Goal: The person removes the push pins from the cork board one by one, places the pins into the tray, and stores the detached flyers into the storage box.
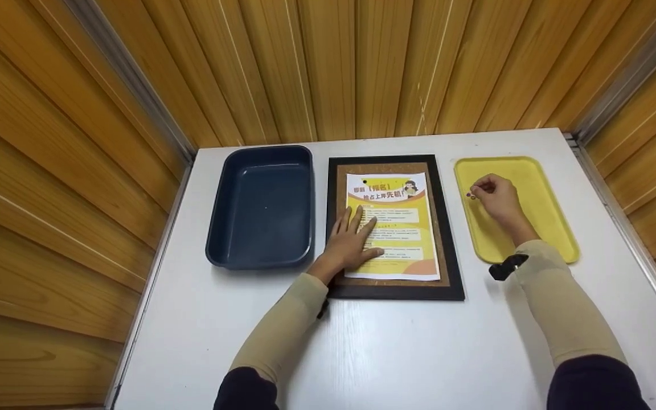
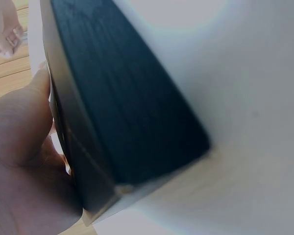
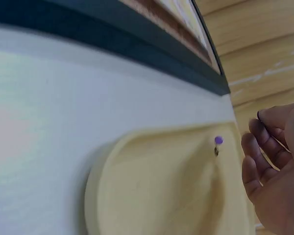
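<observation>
My left hand (image 1: 352, 245) lies with spread fingers on a printed yellow poster (image 1: 388, 262), which rests on a black-framed cork board (image 1: 447, 273). In the left wrist view, the palm (image 2: 19, 147) is at the side of the frame. A dark pushpin (image 1: 364, 181) sits in the poster's upper left corner. Over the yellow tray (image 1: 550, 228), my right hand (image 1: 499, 199) pinches a small dark pushpin (image 3: 258, 115), mostly hidden, between thumb and forefinger. Its other fingers are curled loosely. A purple-headed pushpin (image 3: 218, 140) is in the tray below the fingers.
A deep navy bin (image 1: 271, 210) stands to the left of the board on the white table (image 1: 396, 353). Wooden panel walls (image 1: 328, 68) rise behind the table and along both sides.
</observation>
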Demonstrator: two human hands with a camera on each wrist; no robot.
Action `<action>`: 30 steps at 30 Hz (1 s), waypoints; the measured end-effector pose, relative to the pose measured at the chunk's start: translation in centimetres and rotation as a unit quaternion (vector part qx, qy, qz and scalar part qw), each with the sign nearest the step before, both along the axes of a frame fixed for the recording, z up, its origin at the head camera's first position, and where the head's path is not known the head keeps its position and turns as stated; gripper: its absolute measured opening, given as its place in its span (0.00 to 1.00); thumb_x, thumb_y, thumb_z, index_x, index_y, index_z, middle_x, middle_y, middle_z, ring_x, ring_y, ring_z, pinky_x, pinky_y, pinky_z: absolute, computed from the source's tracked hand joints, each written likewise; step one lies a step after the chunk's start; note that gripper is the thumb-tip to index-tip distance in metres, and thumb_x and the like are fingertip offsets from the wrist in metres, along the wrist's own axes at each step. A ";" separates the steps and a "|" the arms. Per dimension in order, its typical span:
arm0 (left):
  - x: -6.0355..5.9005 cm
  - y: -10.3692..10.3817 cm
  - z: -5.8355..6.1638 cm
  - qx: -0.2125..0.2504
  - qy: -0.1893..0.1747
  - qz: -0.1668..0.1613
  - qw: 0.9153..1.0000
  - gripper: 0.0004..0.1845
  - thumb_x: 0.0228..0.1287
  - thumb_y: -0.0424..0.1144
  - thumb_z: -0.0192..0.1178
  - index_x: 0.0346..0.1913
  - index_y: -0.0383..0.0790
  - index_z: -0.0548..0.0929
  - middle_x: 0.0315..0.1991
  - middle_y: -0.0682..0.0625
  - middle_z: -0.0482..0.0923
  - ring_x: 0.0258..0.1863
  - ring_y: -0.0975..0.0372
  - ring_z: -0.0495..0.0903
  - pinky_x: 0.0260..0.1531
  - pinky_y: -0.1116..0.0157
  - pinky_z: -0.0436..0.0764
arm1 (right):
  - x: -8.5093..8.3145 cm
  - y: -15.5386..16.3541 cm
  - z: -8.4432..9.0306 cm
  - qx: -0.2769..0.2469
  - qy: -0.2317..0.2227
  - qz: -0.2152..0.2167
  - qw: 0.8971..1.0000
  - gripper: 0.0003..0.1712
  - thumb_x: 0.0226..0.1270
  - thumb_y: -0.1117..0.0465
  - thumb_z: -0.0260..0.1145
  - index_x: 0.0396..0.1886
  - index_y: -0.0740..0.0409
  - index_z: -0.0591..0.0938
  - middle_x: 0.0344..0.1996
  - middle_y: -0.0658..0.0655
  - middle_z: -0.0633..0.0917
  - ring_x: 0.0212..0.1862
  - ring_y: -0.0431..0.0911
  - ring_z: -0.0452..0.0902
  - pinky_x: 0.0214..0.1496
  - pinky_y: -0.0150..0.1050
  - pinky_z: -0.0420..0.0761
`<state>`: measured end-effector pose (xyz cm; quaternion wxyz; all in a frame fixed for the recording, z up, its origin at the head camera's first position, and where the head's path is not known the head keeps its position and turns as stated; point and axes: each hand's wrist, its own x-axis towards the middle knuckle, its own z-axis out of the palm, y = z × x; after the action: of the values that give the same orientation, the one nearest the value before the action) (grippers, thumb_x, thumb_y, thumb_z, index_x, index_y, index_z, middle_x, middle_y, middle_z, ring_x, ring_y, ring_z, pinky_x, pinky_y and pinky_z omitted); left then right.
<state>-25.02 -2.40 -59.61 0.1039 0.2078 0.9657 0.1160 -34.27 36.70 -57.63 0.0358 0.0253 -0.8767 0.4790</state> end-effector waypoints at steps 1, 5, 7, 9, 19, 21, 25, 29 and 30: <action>0.0 0.0 0.0 0.002 0.000 0.000 1.000 0.45 0.76 0.71 0.49 0.87 0.55 0.53 0.87 0.41 0.35 0.85 0.44 0.32 0.82 0.46 0.39 | 0.1 0.4 -0.2 -0.001 -0.008 -0.008 1.000 0.14 0.81 0.62 0.64 0.50 0.72 0.82 0.43 0.63 0.84 0.41 0.42 0.80 0.39 0.24 0.78; -0.1 0.2 -0.1 0.010 -0.004 -0.002 1.000 0.45 0.77 0.71 0.49 0.87 0.56 0.53 0.87 0.41 0.35 0.85 0.44 0.31 0.82 0.46 0.40 | 0.6 1.6 -1.2 -0.008 -0.047 -0.045 0.998 0.16 0.82 0.59 0.63 0.53 0.71 0.81 0.45 0.60 0.83 0.43 0.42 0.78 0.40 0.25 0.79; -0.2 0.3 -0.1 0.015 -0.006 -0.003 1.000 0.45 0.76 0.71 0.50 0.87 0.56 0.53 0.88 0.41 0.35 0.85 0.44 0.31 0.82 0.46 0.40 | 0.8 2.0 -1.7 -0.010 -0.062 -0.058 0.996 0.17 0.82 0.58 0.63 0.54 0.70 0.81 0.44 0.57 0.82 0.43 0.41 0.78 0.41 0.25 0.79; -0.2 0.2 0.0 0.017 -0.008 -0.004 1.000 0.45 0.76 0.71 0.50 0.87 0.56 0.53 0.88 0.41 0.34 0.85 0.44 0.31 0.82 0.46 0.40 | 0.8 2.3 -2.1 -0.008 -0.069 -0.072 0.995 0.17 0.82 0.57 0.63 0.54 0.69 0.82 0.44 0.56 0.82 0.43 0.41 0.77 0.41 0.26 0.78; 0.1 0.1 0.0 0.019 -0.008 0.006 1.000 0.45 0.76 0.70 0.51 0.87 0.56 0.54 0.88 0.42 0.35 0.86 0.44 0.31 0.82 0.46 0.41 | 1.1 2.1 -2.6 0.010 -0.085 -0.072 0.994 0.17 0.82 0.57 0.62 0.56 0.67 0.82 0.47 0.59 0.81 0.45 0.43 0.75 0.43 0.27 0.76; 0.1 0.1 0.0 0.016 -0.009 0.005 1.000 0.45 0.76 0.70 0.51 0.87 0.56 0.53 0.88 0.42 0.35 0.86 0.44 0.31 0.82 0.46 0.40 | 1.2 2.1 -2.7 0.009 -0.082 -0.073 0.994 0.17 0.82 0.57 0.62 0.55 0.67 0.82 0.47 0.60 0.82 0.45 0.43 0.76 0.43 0.27 0.76; 0.0 0.0 -0.1 0.013 -0.007 0.004 1.000 0.45 0.76 0.71 0.50 0.87 0.56 0.53 0.88 0.42 0.34 0.85 0.44 0.30 0.82 0.46 0.41 | 1.2 2.1 -2.7 0.013 -0.079 -0.073 0.994 0.17 0.82 0.56 0.62 0.55 0.66 0.82 0.47 0.60 0.82 0.45 0.43 0.76 0.44 0.29 0.76; -0.1 0.0 -0.1 0.013 -0.005 0.005 1.000 0.45 0.76 0.71 0.50 0.87 0.56 0.53 0.88 0.42 0.35 0.85 0.44 0.31 0.82 0.46 0.41 | 1.0 2.2 -2.8 0.016 -0.075 -0.073 0.994 0.16 0.82 0.56 0.63 0.54 0.66 0.83 0.46 0.59 0.83 0.45 0.43 0.77 0.45 0.30 0.76; -0.1 0.0 -0.1 0.013 -0.005 0.006 1.000 0.45 0.76 0.71 0.51 0.87 0.56 0.53 0.88 0.42 0.35 0.85 0.44 0.31 0.82 0.45 0.41 | 0.9 2.1 -2.8 0.015 -0.073 -0.073 0.995 0.16 0.81 0.56 0.63 0.54 0.66 0.83 0.46 0.58 0.83 0.45 0.43 0.77 0.45 0.30 0.76</action>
<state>-25.07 -2.41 -59.66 0.1052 0.2028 0.9648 0.1302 -33.35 38.83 -60.38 0.0064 -0.0734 -0.8838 0.4620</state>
